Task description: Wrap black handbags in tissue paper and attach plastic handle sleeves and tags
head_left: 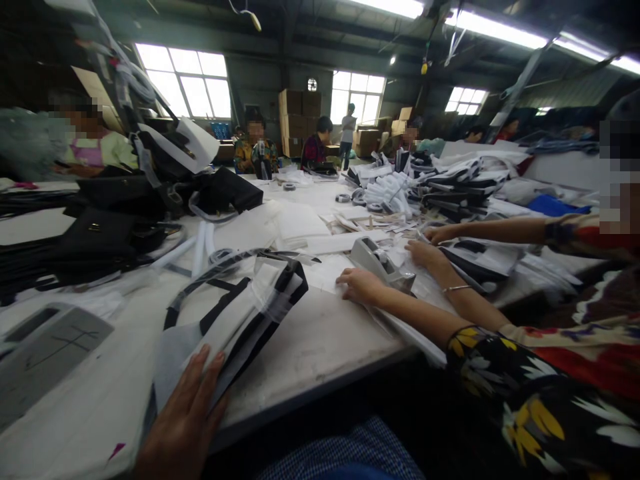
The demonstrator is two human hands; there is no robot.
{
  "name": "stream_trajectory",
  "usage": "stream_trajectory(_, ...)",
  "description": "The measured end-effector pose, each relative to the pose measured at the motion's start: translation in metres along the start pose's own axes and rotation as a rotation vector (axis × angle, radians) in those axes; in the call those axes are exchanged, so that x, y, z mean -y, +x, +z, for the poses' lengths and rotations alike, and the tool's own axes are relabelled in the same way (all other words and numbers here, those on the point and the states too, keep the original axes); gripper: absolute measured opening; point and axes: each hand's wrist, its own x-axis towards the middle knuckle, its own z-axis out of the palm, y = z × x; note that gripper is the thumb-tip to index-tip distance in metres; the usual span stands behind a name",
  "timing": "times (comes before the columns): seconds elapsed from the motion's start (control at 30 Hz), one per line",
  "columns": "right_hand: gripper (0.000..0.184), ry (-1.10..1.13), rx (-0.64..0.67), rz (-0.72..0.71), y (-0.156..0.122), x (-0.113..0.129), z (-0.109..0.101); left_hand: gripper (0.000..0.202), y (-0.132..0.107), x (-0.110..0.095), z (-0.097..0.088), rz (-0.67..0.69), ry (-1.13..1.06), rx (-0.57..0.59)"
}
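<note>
My left hand (186, 412) lies flat, fingers stretched out, on the near end of a white bag with black trim and black handles (235, 313), partly wrapped in clear plastic, on the white table (320, 340). My right hand does not show. To the right, a co-worker in a flowered sleeve (545, 393) rests one hand (361, 285) on the table beside a grey tape dispenser (380, 261). That person's other hand (425, 253) sits just behind the dispenser.
A grey flat piece (45, 350) lies at the near left. Black bags (120, 220) pile up at the left, and stacks of folded white and black bags (440, 187) at the far right. Several people sit along the table's far end; cardboard boxes (299, 120) stand behind.
</note>
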Motion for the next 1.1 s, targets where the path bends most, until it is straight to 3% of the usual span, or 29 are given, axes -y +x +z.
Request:
stream_trajectory(0.07,0.042,0.031,-0.009,-0.055,0.004,-0.006,0.001,0.057,0.000,-0.001,-0.001,-0.013,-0.008,0.004)
stream_trajectory(0.23,0.016,0.099,-0.045,-0.156,0.016,-0.015,0.003,0.056,0.002,-0.002,-0.002,-0.011,-0.005,-0.012)
stream_trajectory(0.33,0.009,0.120,-0.095,-0.190,0.024,-0.012,-0.004,0.056,0.003,-0.002,-0.001,-0.016,0.014,-0.018)
stream_trajectory(0.47,0.016,0.156,-0.188,-0.189,0.028,0.014,-0.022,0.057,0.004,-0.002,-0.001,-0.026,0.046,-0.039)
stream_trajectory(0.6,0.023,0.237,-0.214,-0.201,0.020,0.060,-0.028,0.057,0.009,-0.005,-0.003,-0.063,0.053,-0.085)
stream_trajectory(0.7,0.027,0.307,-0.161,-0.249,0.003,0.093,-0.013,0.058,0.012,-0.007,-0.004,-0.093,0.045,-0.089)
stream_trajectory(0.83,0.061,0.313,-0.154,-0.348,-0.024,0.121,0.026,0.058,0.014,-0.008,-0.006,-0.138,0.030,-0.096)
stream_trajectory(0.9,0.069,0.295,-0.128,-0.416,-0.029,0.130,0.044,0.057,0.015,-0.010,-0.006,-0.160,0.028,-0.094)
stream_trajectory(1.0,0.072,0.313,-0.126,-0.465,-0.017,0.145,0.058,0.058,0.018,-0.013,-0.007,-0.158,0.026,-0.100)
stream_trajectory(1.1,0.064,0.332,-0.164,-0.571,0.010,0.161,0.053,0.058,0.025,-0.014,-0.007,-0.148,0.069,-0.115)
